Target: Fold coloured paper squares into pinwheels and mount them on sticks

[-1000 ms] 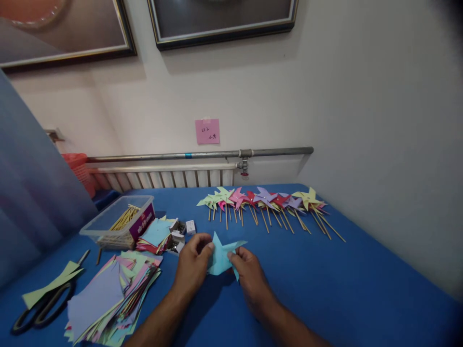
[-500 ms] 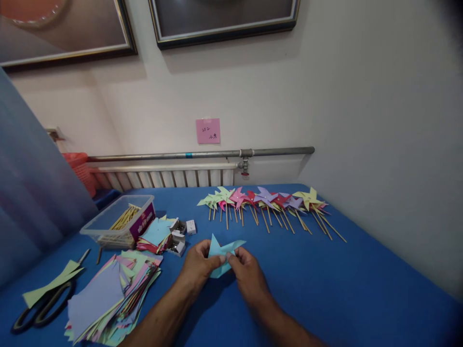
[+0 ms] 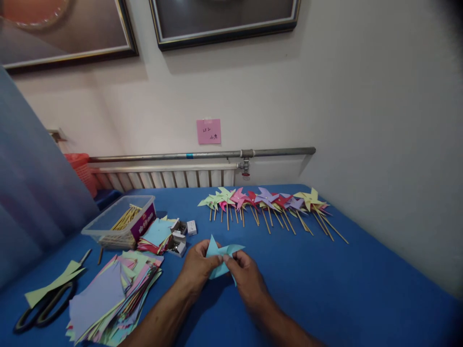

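A light blue paper pinwheel (image 3: 217,252) is held between both hands above the blue table, its points folded toward the middle. My left hand (image 3: 198,264) pinches its left side, thumb on the front. On the other side my right hand (image 3: 243,271) is closed on the paper, its thumb close to the left thumb at the centre. Fingers behind the paper are hidden. Beyond the hands lies a row of finished pinwheels on sticks (image 3: 266,197) in green, pink, red, purple and yellow. Small white boxes of metal pins (image 3: 177,247) stand left of my hands.
A clear plastic box (image 3: 104,224) with wooden sticks (image 3: 127,217) stands at the left. Nearer are a pile of coloured paper (image 3: 97,296) and black-handled scissors (image 3: 54,303) under green paper. Small cut sheets (image 3: 159,232) lie by the boxes. A wall and pipe (image 3: 213,154) bound the back.
The right thumb has moved slightly left to the pinwheel's centre. A lower right point of the blue paper now sticks out below the right hand.
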{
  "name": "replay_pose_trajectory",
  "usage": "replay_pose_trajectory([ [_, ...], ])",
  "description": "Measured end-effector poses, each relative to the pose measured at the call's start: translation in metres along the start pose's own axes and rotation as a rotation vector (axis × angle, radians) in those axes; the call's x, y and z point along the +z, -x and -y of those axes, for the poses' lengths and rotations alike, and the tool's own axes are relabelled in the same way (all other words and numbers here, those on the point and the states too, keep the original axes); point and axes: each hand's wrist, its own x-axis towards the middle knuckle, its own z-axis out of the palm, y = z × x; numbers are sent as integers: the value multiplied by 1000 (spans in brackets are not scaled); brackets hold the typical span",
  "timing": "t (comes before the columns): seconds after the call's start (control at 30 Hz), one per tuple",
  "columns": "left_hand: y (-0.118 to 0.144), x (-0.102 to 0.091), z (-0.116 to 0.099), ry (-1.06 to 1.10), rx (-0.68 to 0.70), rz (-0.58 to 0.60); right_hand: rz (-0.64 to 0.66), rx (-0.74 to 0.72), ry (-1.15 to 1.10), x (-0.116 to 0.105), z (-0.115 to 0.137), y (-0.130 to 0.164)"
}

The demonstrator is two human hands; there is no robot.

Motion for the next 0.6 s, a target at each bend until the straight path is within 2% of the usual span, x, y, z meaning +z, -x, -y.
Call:
replay_pose_trajectory([
  [0.13,2,-2,-7,-26,-25,49,-31,-16,-65,-4,5,-5],
  [0.2,5,-3,-12,-78,-25,87,-46,-64,-24,-8,13,-6],
  [0.27,8,-3,-15,-161,21,110,-27,-133,113,-12,24,-6],
  [0.37,12,-3,-19,-293,101,141,30,-290,446,-18,37,-1],
  [0.43,14,-4,-21,-349,131,168,50,-344,570,-19,41,3],
  [0.6,15,-6,-25,-386,167,203,93,-330,583,-17,39,6],
])
